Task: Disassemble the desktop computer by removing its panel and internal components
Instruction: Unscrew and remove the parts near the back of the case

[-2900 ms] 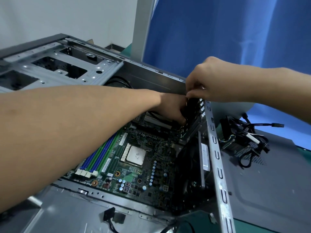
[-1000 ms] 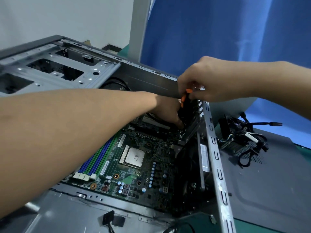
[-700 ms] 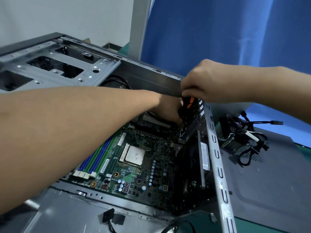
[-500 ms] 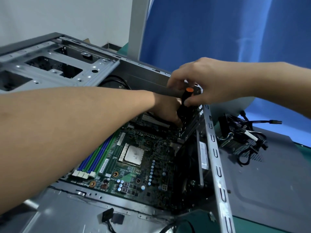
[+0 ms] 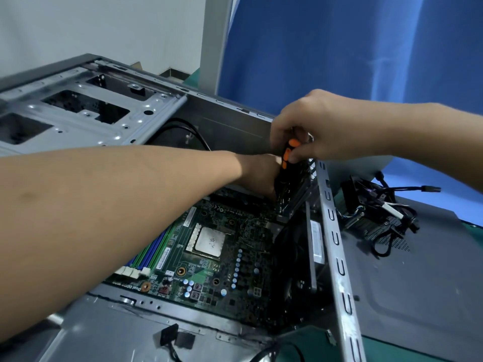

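Though covered earlier, screwdriver handle now bare

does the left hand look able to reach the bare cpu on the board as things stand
Probably yes: the cpu lies uncovered on the motherboard, just short of the left hand, and nothing stands over it.

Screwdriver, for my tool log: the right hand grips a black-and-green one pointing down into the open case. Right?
No: the head view shows the screwdriver is black and orange, not green. The right hand does grip it, pointing down into the open case.
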